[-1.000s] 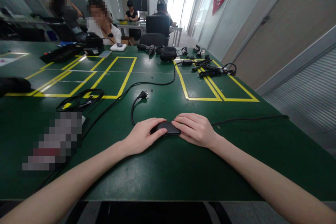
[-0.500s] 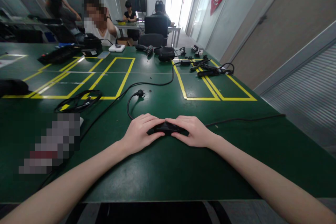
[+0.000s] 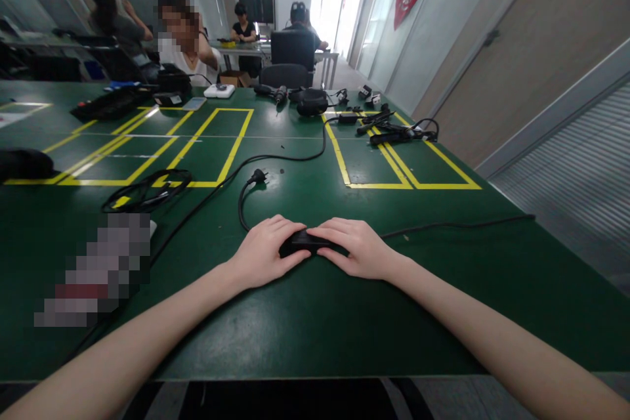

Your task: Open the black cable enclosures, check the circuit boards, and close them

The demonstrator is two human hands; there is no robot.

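Observation:
A black power adapter [image 3: 301, 244] lies on the green table [image 3: 315, 321] close to the front edge. My left hand [image 3: 263, 252] grips its left end with curled fingers. My right hand [image 3: 358, 248] covers its right end, fingers closed over the top. A black cord runs from the adapter's left side up to a plug [image 3: 256, 176] lying on the table. Another thin cord [image 3: 457, 226] leads off to the right from under my right hand.
Yellow tape rectangles [image 3: 216, 144] mark the tabletop. A coiled black cable [image 3: 147, 189] lies at the left, a pixelated object [image 3: 98, 269] nearer me. Black tools and cables [image 3: 394, 131] sit at the far right. A seated person [image 3: 184, 46] is across the table, others farther back.
Both hands have closed in over the adapter, covering more of it. The cord's plug shifted slightly left on the table. The head view tilted a little.

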